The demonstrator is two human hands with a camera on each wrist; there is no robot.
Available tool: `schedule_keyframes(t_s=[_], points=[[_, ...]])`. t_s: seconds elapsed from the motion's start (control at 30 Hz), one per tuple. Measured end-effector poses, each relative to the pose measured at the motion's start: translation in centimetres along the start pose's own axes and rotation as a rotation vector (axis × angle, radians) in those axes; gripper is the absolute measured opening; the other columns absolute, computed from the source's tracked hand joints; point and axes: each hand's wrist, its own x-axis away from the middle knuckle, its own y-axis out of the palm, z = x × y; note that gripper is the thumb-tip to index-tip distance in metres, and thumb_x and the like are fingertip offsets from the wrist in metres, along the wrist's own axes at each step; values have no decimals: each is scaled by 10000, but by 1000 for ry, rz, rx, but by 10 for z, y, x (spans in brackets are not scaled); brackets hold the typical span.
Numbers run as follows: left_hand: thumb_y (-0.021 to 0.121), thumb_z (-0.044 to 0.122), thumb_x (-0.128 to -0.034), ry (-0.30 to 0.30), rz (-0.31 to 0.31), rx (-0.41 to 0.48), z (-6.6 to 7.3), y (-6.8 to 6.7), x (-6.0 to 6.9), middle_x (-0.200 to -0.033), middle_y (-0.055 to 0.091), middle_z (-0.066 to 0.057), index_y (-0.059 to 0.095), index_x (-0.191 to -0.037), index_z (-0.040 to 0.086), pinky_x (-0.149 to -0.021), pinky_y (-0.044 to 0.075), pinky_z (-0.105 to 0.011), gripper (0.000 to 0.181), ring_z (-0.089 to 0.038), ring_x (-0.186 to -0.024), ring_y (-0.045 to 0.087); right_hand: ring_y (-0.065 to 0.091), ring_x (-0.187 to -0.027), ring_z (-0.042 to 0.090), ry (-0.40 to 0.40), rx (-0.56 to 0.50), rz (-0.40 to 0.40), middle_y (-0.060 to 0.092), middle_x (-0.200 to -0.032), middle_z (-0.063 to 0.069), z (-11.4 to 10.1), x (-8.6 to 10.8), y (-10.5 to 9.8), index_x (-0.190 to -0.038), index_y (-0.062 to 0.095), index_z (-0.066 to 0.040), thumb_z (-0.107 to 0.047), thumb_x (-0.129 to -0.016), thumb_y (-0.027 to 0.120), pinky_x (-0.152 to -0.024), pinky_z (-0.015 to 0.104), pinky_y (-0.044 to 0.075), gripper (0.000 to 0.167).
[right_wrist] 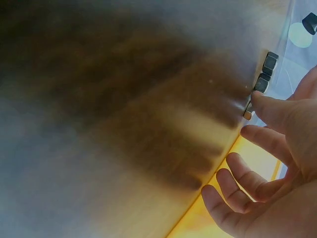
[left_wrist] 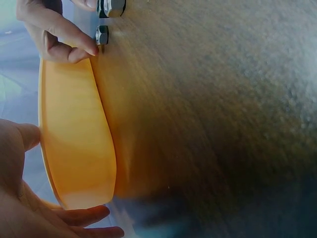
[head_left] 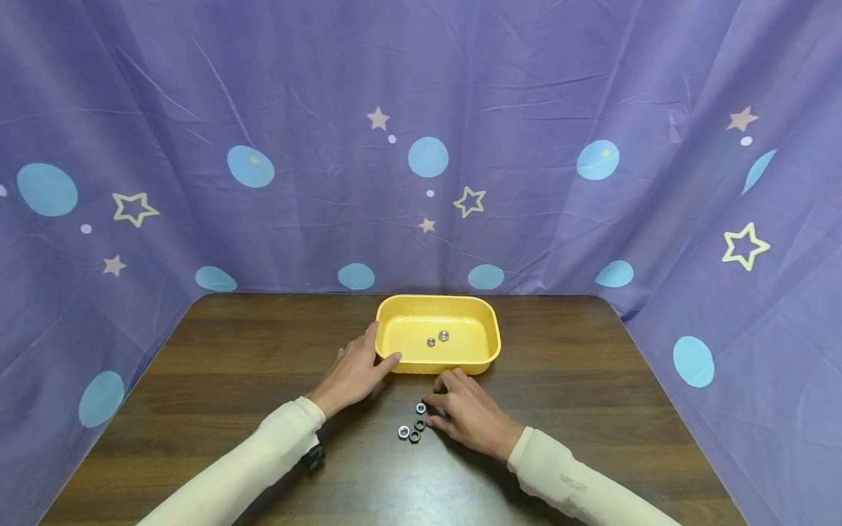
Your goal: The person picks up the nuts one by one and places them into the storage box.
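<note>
A yellow plastic bin (head_left: 438, 367) stands at the back of the table with two silver hex nuts inside, a smaller nut (head_left: 430, 342) and a larger nut (head_left: 444, 336). My left hand (head_left: 355, 370) rests at the bin's left front corner, thumb at the rim and fingers along the outer side. In front of the bin lie several loose nuts: a silver nut (head_left: 421, 408), a dark nut (head_left: 419, 424), another dark nut (head_left: 415, 436) and a silver nut (head_left: 404, 432). My right hand (head_left: 470, 415) reaches over the table, thumb and forefinger apart beside the nearest silver and dark nuts.
The brown wooden table (head_left: 263, 343) has rounded back corners. A purple curtain (head_left: 421, 80) with stars and blue dots hangs behind and along both sides. A dark strap piece (head_left: 313, 456) shows below the left wrist.
</note>
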Motion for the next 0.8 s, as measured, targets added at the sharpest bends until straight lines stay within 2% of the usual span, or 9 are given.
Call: schedule_keyframes(t_s=[0.2,0.5,0.8], points=[[676,449,-1091,-2,-10,-4,1,-1,0,-1497,632,-259,269,-1709,-15,-1153,394,-738,873,-442,-1411,579,560,-1005,194,-23,9,12,669,-1117,25,1,-3,2,-1182,865,-187,-326,-924,917,-878,359,514,297],[718,383,-1082,23,21,15,1,-1,-1,-1289,728,-165,388,-1644,12,-1066,468,-697,750,-347,-1250,676,569,-1021,184,-17,-9,-3,661,-1129,4,0,-8,6,-1130,858,-184,-307,-932,912,-896,360,526,240],[721,376,-1079,23,25,15,4,-2,-1,-1271,735,-163,412,-1621,3,-1032,483,-696,727,-343,-1227,689,589,-994,196,-39,-22,36,655,-1068,5,-1,-14,8,-992,842,-168,-231,-901,930,-901,360,527,141]])
